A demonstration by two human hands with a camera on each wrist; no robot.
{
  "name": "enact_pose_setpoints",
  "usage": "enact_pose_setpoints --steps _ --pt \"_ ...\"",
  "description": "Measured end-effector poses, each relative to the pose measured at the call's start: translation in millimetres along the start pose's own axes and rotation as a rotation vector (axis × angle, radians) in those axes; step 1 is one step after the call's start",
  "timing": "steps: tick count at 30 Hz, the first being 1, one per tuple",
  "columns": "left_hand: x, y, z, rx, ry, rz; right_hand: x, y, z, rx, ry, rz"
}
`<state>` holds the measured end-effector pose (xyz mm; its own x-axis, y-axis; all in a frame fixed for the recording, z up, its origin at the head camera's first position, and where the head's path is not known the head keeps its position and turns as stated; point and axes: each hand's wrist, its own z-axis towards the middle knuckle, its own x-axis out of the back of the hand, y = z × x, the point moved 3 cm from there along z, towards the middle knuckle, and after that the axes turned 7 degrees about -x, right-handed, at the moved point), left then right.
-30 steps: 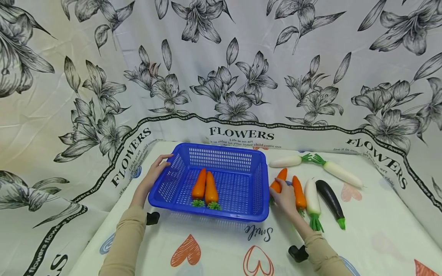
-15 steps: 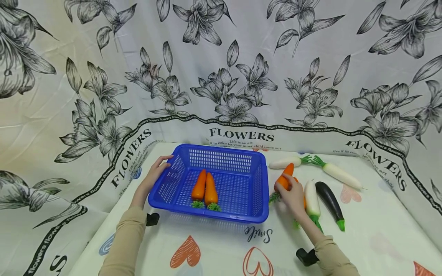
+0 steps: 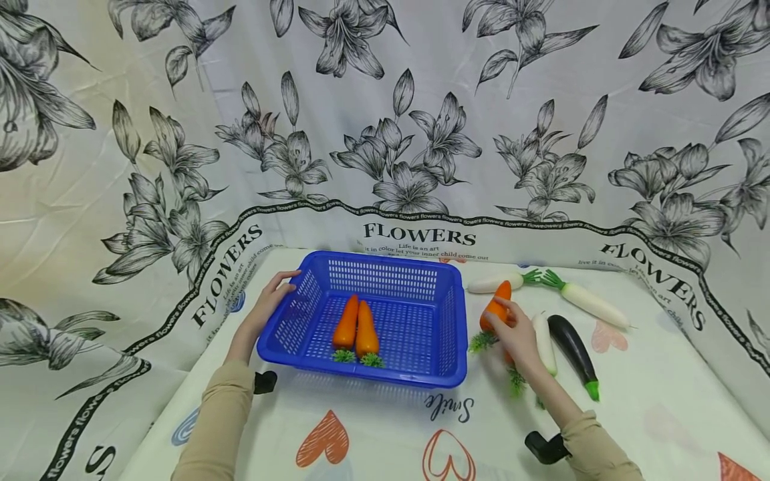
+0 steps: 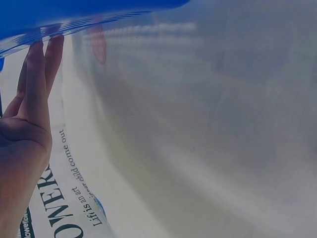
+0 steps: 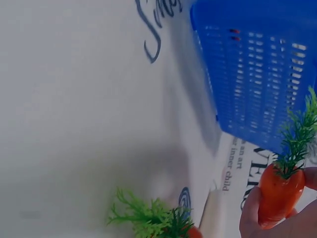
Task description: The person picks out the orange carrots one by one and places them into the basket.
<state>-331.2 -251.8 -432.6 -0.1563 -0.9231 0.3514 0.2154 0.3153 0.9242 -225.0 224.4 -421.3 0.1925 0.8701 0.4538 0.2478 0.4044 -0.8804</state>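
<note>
Floral drapes (image 3: 373,143) wall this table (image 3: 385,421) in, booth-like.

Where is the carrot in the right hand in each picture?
Head: the carrot is right of the blue basket, in the right hand.
Left wrist: not in it.
Right wrist: the carrot is at lower right.
Shared landmark: blue basket, cut off at the top in both wrist views.

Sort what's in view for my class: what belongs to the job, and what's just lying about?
Apparently the job:
held carrot in right hand
blue basket, touched by left hand
two carrots inside
perhaps the partly hidden carrot

Apparently lying about:
three white radishes
eggplant
</note>
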Motion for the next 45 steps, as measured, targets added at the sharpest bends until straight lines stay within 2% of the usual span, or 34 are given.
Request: enact_pose_setpoints --steps 9,15,23,28,34,39,45 --pt "-3.4 28.3 -9.4 0.027 -0.012 -0.05 1.8 -10.7 -10.7 -0.011 0.002 0.039" --pt "-1.7 28.9 -12.2 0.003 -0.021 -0.036 2.0 -21.0 -17.1 -0.022 -0.007 0.089" --pt "-1.6 29.1 -10.3 0.004 -0.024 -0.053 -3.1 -31.1 -24.5 -0.037 -0.007 0.15" --pt "-1.6 29.5 -11.2 -0.002 -0.016 -0.043 -7.6 -38.5 -27.3 -0.04 -0.036 0.195" --pt "-2.8 32.4 -11.8 0.01 -0.016 -0.048 -14.4 -47.6 -29.7 -0.051 -0.101 0.194" --pt "-1.8 28.1 -7.6 0.008 -0.017 -0.051 -24.8 -52.1 -31.2 -0.039 -0.166 0.224" --pt "1.9 4.0 -3.8 -0.008 -0.009 -0.025 -38.7 -54.9 -33.8 -0.048 -0.207 0.269"
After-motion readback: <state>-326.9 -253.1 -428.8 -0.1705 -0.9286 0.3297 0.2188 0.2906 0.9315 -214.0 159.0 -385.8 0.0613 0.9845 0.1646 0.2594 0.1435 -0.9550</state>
